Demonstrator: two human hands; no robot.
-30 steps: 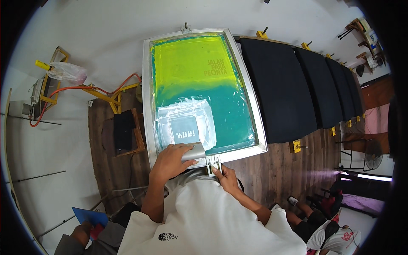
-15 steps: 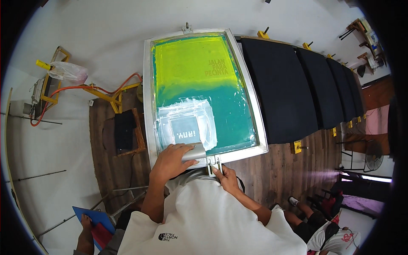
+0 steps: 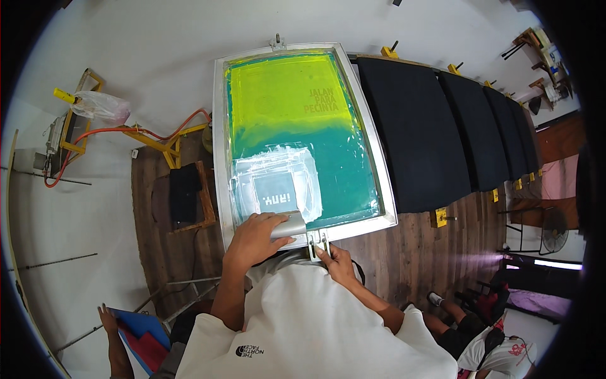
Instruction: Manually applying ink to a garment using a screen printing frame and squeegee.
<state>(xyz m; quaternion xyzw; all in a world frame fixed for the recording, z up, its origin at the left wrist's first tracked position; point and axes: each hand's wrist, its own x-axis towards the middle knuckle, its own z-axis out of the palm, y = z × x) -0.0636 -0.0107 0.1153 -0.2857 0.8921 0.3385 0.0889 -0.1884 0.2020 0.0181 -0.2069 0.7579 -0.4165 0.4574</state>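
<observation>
In front of me lies a screen printing frame (image 3: 386,189) with a pale metal rim. Its mesh is yellow-green at the far end and teal (image 3: 344,170) nearer me. White ink (image 3: 309,183) is smeared around a small rectangular design at the near left. My left hand (image 3: 252,241) is closed around a grey squeegee (image 3: 290,223) at the near end of the mesh. With my right hand (image 3: 339,262) I grip a slotted metal bracket (image 3: 313,251) fixed to the frame's near edge; the thumb presses on it.
Dark fabric-covered printing boards (image 3: 413,132) line up to the right, with yellow brackets (image 3: 440,218) at their ends. An orange hose (image 3: 148,131) crosses at left by a yellow stand. Another person's hand (image 3: 106,316) is at a blue board (image 3: 136,322), lower left; someone sits lower right.
My hands, the squeegee and the frame stay about where they were. At lower left the other person's hand has moved up and left to the edge of the blue board, which has tilted.
</observation>
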